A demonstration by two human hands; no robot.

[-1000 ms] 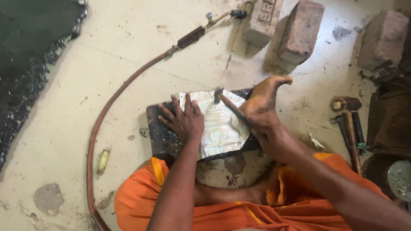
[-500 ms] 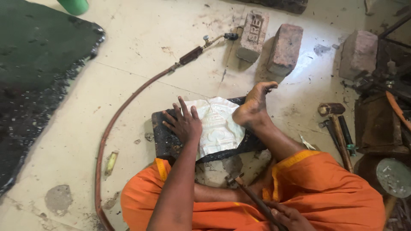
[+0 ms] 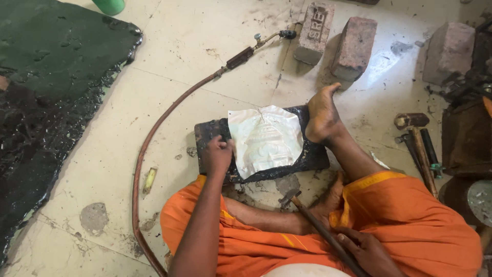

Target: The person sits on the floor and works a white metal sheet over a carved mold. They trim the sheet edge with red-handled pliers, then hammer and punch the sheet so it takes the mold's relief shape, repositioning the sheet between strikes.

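I sit cross-legged on the floor in orange cloth. A thin silvery embossed metal sheet [image 3: 266, 139] lies on a black pitch block [image 3: 312, 156]. My left hand [image 3: 218, 155] is curled at the sheet's left edge, fingers gripping it. My right hand [image 3: 366, 251] rests low by my lap, shut on the handle of a small hammer [image 3: 307, 215] whose head points toward the block. My right foot [image 3: 322, 114] presses on the block's right end.
A gas torch [image 3: 266, 43] on a red-brown hose [image 3: 148, 149] curves across the floor. Bricks [image 3: 353, 47] stand behind the block. Hammers [image 3: 417, 143] lie at right near dark metal gear. A black pitch slab [image 3: 46, 102] covers the left.
My right hand with the hammer has dropped from above the sheet down to my lap. My left hand went from lying flat on the sheet to curling at its left edge.
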